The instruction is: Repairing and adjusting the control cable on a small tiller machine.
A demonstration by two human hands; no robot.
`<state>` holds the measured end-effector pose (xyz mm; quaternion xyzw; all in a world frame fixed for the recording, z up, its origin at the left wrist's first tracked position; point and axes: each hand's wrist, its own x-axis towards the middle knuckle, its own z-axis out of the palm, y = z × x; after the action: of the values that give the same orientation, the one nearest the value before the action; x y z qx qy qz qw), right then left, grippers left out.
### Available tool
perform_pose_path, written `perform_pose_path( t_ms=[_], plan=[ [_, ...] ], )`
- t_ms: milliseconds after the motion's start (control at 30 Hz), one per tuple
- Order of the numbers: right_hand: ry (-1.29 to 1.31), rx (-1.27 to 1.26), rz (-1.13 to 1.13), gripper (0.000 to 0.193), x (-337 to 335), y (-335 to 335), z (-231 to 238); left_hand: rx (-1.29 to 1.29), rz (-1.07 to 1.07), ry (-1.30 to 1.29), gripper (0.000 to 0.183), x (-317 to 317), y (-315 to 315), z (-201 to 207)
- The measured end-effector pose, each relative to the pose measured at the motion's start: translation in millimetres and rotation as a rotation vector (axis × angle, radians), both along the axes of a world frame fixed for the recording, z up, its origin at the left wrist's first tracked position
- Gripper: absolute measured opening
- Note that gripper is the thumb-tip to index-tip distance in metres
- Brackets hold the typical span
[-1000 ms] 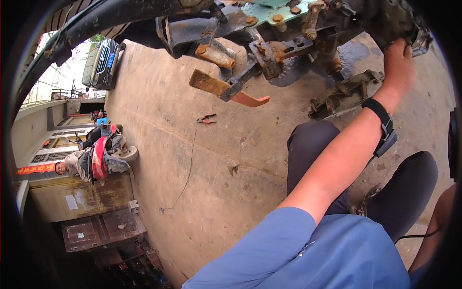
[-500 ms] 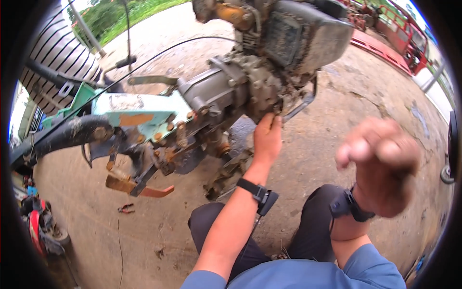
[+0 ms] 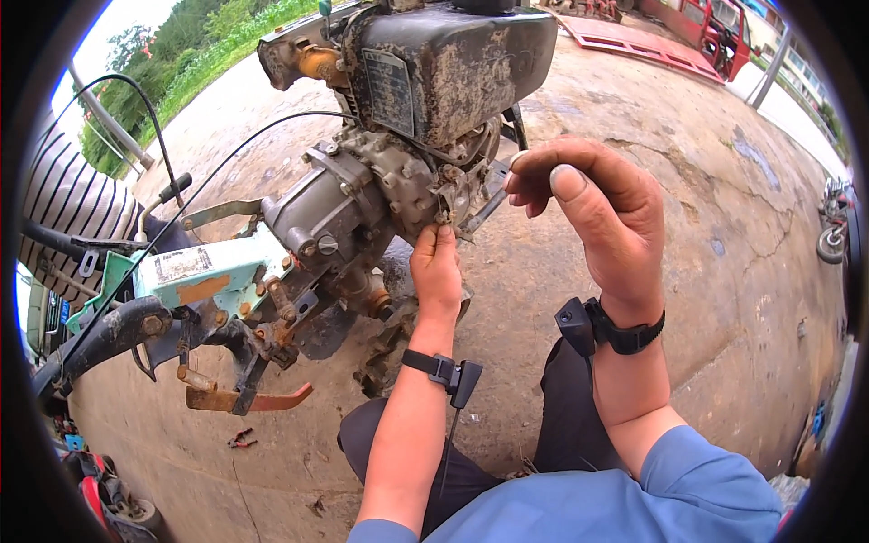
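Note:
A walking tractor's engine and gearbox stand in front of me. The dirty black tank [image 3: 484,77] is on top, with the grey gear casing [image 3: 330,208] below it and to the left. My left hand [image 3: 437,276] reaches up to the casing's lower right edge, thumb and fingers pinched together there. What is between those fingertips is too small to make out. My right hand [image 3: 602,222] is raised to the right of the engine, fingers curled and thumb apart. Nothing shows in it, and it touches no part of the machine.
A pale green bracket [image 3: 208,276] and black handlebar tube [image 3: 109,335] extend left. Red-handled pliers [image 3: 242,438] lie on the concrete. Someone in a striped top [image 3: 68,199] is at far left. A red truck [image 3: 697,36] stands at the back right.
My right hand has moved left and nearer to the engine. My left hand stays at the casing. The view has shifted, so the machine sits farther left in the picture.

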<state>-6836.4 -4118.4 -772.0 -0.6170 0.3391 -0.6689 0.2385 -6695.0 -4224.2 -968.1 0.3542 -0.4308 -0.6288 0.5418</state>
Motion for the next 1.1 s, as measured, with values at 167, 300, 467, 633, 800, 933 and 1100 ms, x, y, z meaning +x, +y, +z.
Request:
perform_pose_path(
  t_ms=[167,300,467,633,800,933,1100],
  plan=[
    [0.179,0.207,-0.189,0.02,-13,-14,-11,-0.012,-0.011,-0.003,0.026,1,-2,-3],
    [0.45,0.448,-0.325,0.039,-4,-53,-63,-0.073,0.009,-0.067,0.021,8,-5,-9],
    [0.532,0.468,-0.455,0.051,17,-70,-102,-0.075,0.01,-0.027,0.023,3,0,-4],
    [0.528,0.447,-0.448,0.05,16,-71,-101,-0.042,0.031,-0.108,0.025,3,-3,-3],
    [0.424,0.431,-0.382,0.047,10,-81,-97,-0.099,0.032,-0.05,0.023,1,-12,-5],
    [0.449,0.463,-0.386,0.048,20,-87,-104,-0.115,0.017,-0.148,0.024,12,-7,22],
    [0.349,0.38,-0.235,0.03,41,-77,-99,-0.252,0.152,-0.317,0.027,10,-25,-46]
  ],
)
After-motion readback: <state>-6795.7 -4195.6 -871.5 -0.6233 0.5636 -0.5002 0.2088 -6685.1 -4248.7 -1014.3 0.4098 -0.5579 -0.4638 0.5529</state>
